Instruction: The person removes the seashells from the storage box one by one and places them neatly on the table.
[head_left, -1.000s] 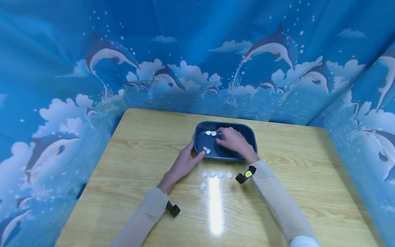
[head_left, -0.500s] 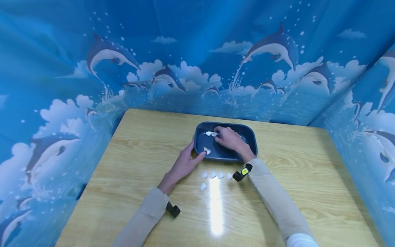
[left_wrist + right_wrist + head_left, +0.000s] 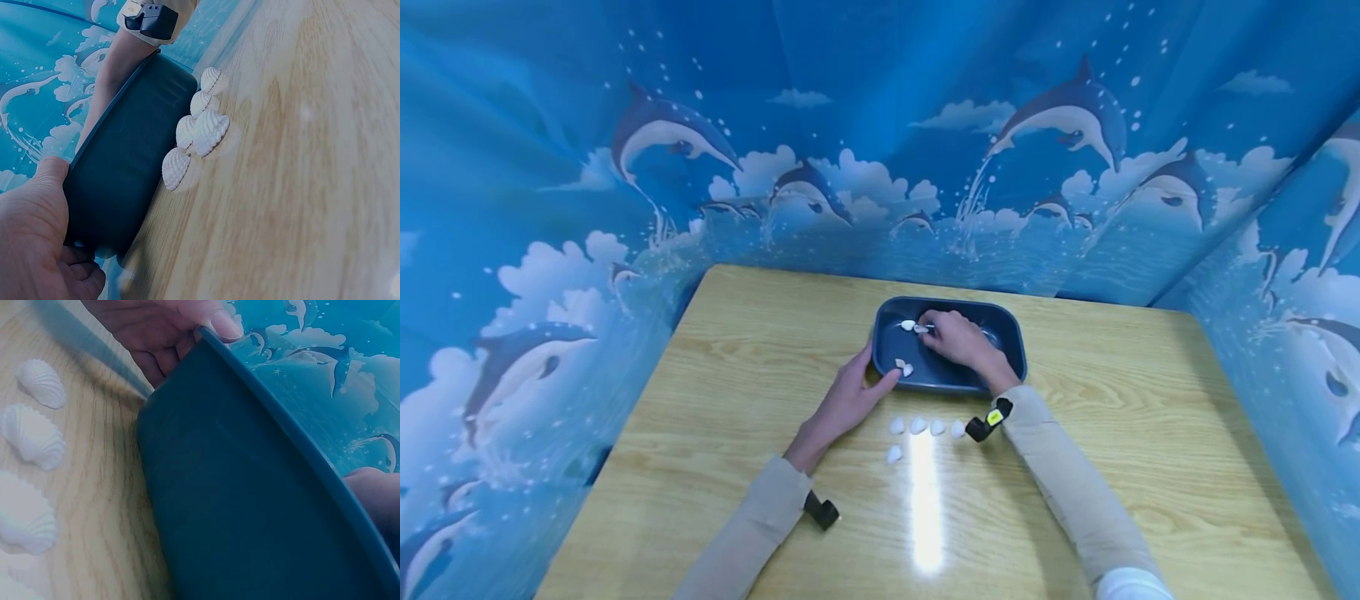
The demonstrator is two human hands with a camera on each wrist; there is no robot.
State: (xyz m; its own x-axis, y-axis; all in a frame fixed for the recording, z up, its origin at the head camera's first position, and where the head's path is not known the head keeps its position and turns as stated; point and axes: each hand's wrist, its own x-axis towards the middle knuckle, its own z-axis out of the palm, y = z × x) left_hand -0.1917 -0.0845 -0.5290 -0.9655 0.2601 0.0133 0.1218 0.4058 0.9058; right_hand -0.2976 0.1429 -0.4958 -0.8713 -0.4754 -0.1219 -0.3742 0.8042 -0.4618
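A dark blue rectangular tub [image 3: 940,387] stands on the wooden table. My left hand [image 3: 848,395] grips its left end, thumb at the rim and fingers round the outer wall, as the left wrist view shows. Inside the tub, my right hand [image 3: 961,340] pinches a small white seashell [image 3: 921,330] between thumb and fingers. Just left of that shell lies another shell [image 3: 907,325]. Near my left thumb, small pale shells [image 3: 905,367] sit on the tub's floor. The right wrist view shows mostly the tub's outer wall [image 3: 219,475], which hides the right fingers.
In front of the tub, several ribbed white shells [image 3: 937,427] lie in a row on the table [image 3: 760,350]. One more shell [image 3: 894,454] lies nearer the front, below the row's left end. A blue dolphin-print curtain [image 3: 865,125] hangs behind the table.
My right hand has shifted slightly left in the tub onto the right shell of the pair, which now stands tilted between its fingertips. The left hand stays on the tub.
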